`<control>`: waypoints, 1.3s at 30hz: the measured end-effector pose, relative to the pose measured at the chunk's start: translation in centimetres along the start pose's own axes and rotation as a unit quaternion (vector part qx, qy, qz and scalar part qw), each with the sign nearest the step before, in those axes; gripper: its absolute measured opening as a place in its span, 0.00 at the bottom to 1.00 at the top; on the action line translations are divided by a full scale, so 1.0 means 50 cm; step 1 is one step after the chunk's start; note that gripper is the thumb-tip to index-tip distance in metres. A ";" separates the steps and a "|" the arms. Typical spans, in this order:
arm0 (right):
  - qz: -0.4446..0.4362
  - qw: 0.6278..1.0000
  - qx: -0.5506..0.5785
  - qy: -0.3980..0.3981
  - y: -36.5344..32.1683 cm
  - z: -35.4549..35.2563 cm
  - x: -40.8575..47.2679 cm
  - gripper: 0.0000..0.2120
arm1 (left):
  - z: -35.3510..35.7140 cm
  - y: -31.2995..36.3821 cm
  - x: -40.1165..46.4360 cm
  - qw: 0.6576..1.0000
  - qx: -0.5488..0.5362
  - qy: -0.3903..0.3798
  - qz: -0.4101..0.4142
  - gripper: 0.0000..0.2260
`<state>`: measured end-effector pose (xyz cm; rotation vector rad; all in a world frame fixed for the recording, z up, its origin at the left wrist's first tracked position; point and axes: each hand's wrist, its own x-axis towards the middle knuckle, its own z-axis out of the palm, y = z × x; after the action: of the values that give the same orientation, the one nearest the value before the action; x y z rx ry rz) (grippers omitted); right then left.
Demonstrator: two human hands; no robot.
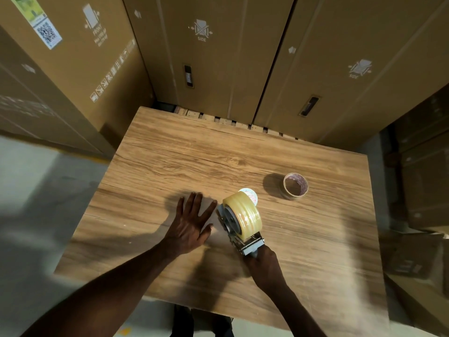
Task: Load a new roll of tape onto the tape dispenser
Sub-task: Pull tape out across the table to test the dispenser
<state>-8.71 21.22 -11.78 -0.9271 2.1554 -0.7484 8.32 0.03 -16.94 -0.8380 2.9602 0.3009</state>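
Tape roll (244, 216), clear and full, sits on the hub of the tape dispenser (239, 227) near the middle of the wooden table (170, 154), just right of centre. The right hand (263, 262) is closed around the dispenser's handle at its near end, holding the tool upright on the tabletop. The left hand (192, 223) lies flat with fingers spread on the table just left of the dispenser, gripping nothing. An empty cardboard core (295, 186) lies apart, farther right.

The full roll probably has some weight and a smooth, slick outer face, so it is best taken by its flat sides or across the width instead of by the curved face. The core inside is stiff; pressing there should seat it without denting the windings. The dispenser looks rigid, metal-framed, with a cutter edge at the front best avoided. The handle is the safe hold.
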 end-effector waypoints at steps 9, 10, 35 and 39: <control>-0.032 0.999 0.019 -0.005 -0.015 -0.014 -0.007 0.08 | -0.008 -0.043 0.029 0.988 0.051 -0.037 0.138 0.25; -0.033 0.999 0.017 -0.001 -0.018 -0.016 -0.008 0.12 | -0.008 -0.042 0.029 0.988 0.051 -0.036 0.138 0.26; 0.031 0.999 0.015 -0.017 -0.007 -0.030 -0.026 0.03 | -0.033 -0.031 0.034 0.989 0.048 -0.034 0.137 0.24; 0.032 0.999 -0.001 -0.020 0.016 -0.041 -0.045 0.14 | -0.038 -0.028 0.032 0.990 0.049 -0.037 0.131 0.25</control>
<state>-9.39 23.92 -10.33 -0.8628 2.1401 -0.6920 7.68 -2.36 -15.49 -0.4181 2.9838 0.1895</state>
